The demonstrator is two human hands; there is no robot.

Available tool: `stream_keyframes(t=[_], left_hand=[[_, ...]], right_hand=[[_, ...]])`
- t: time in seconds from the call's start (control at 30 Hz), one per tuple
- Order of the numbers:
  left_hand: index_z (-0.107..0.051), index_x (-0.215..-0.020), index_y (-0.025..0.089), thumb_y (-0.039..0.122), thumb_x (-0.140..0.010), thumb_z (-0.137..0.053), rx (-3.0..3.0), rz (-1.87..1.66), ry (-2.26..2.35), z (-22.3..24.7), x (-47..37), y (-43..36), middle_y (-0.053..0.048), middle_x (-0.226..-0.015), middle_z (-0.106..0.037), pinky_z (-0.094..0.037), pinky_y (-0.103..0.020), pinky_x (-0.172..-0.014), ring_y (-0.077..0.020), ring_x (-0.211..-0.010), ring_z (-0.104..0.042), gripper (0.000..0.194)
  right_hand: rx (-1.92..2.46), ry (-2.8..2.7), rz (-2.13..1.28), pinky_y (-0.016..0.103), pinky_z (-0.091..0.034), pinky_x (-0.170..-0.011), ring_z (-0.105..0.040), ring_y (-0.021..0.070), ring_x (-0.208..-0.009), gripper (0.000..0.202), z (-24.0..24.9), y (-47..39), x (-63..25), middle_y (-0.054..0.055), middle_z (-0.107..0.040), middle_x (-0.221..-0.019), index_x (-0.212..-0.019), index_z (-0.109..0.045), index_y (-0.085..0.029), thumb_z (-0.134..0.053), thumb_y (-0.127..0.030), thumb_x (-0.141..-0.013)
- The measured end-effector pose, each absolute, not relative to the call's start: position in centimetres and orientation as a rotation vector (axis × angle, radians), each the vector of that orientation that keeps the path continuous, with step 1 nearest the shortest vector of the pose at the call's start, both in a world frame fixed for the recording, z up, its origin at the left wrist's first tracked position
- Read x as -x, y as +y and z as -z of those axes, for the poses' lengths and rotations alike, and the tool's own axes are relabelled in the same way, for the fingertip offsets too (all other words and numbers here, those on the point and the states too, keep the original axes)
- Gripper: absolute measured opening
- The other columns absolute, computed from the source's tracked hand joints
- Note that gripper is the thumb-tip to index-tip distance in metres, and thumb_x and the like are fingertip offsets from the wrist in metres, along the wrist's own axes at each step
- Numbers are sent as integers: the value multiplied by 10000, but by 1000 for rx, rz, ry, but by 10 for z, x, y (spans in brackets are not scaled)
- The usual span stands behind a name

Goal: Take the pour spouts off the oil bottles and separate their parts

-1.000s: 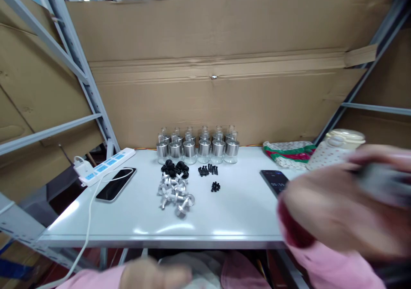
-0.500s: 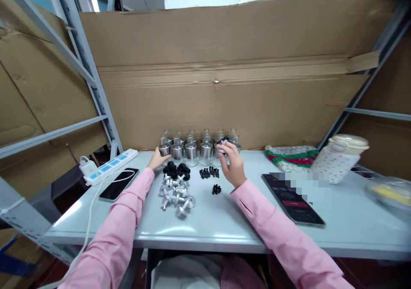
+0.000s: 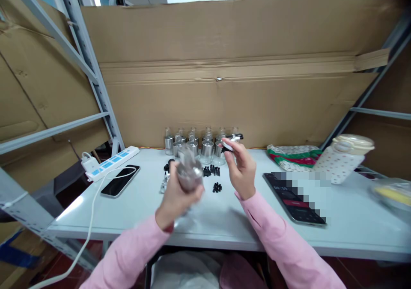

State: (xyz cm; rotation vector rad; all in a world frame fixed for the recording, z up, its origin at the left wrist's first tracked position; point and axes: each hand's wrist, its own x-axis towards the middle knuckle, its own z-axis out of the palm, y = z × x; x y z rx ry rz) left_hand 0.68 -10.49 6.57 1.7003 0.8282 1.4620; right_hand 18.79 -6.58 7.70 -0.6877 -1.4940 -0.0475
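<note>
My left hand point(image 3: 176, 197) is wrapped round a glass bottle with a metallic sleeve point(image 3: 190, 174), smeared by motion and held tilted above the front of the table. Raised to its right, my right hand point(image 3: 243, 174) pinches a small pump top point(image 3: 228, 145) with white and black parts. Behind both hands stand rows of similar glass bottles point(image 3: 207, 149). Small black pieces lie in two groups, one of black tubes point(image 3: 212, 170) and one of tiny black bits point(image 3: 217, 187). Black caps point(image 3: 168, 166) and silvery parts point(image 3: 164, 183) are mostly hidden by my left hand.
On the left lie a phone point(image 3: 120, 182) and a white power strip point(image 3: 112, 162) with a cable. A larger phone point(image 3: 293, 201) lies to the right, near a patterned cloth pouch point(image 3: 293, 157) and a lidded dotted container point(image 3: 338, 160). Cardboard point(image 3: 237, 100) walls the back.
My left hand has lifted a bottle from the left end of the front row and brought it toward me. My right hand has shifted slightly right, still holding the pump top.
</note>
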Motion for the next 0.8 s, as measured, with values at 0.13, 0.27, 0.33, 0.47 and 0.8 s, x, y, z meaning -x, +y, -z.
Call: stream_keyframes(t=[0.13, 0.27, 0.33, 0.47, 0.8], left_hand=[[-370, -1029, 214, 141, -574, -669, -1824, -1260, 909, -37, -38, -148, 15, -857, -557, -454, -227, -657, -119, -722, -550, 549], [-357, -1023, 213, 166, -593, -660, -1748, -1268, 1048, -21, -51, -141, 22, -845, -547, -445, -232, -651, -121, -720, -540, 528], [-356, -1015, 209, 173, -591, -660, -1708, -1307, 1123, -14, -54, -134, 17, -853, -545, -444, -246, -666, -132, -740, -544, 523], [-363, -989, 199, 184, -587, -664, -1667, -1341, 1178, -5, -56, -128, -10, -905, -545, -445, -268, -682, -151, -782, -553, 503], [-356, -988, 193, 161, -589, -667, -1650, -1394, 1115, -10, -58, -129, -36, -931, -550, -475, -307, -705, -178, -820, -585, 507]], right_hand=[[603, -1453, -306, 398, -476, -899, -604, 200, -1007, 303, -86, -103, -175, 68, -602, -1138, -1168, -509, -256, -497, -216, -869], [568, -1381, -465, 380, -471, -919, -599, 190, -1022, 209, -84, -123, -167, 54, -625, -1090, -1069, -530, -242, -516, -216, -863], [564, -1373, -501, 375, -468, -924, -591, 189, -1037, 184, -78, -124, -164, 56, -618, -1111, -1048, -537, -238, -505, -212, -868], [523, -1459, -586, 366, -463, -925, -572, 194, -1071, 191, -65, -121, -159, 62, -609, -1118, -1058, -541, -240, -477, -205, -880], [617, -1593, -337, 367, -452, -910, -535, 209, -1102, 246, -51, -120, -166, 69, -594, -1118, -1039, -595, -238, -434, -170, -866]])
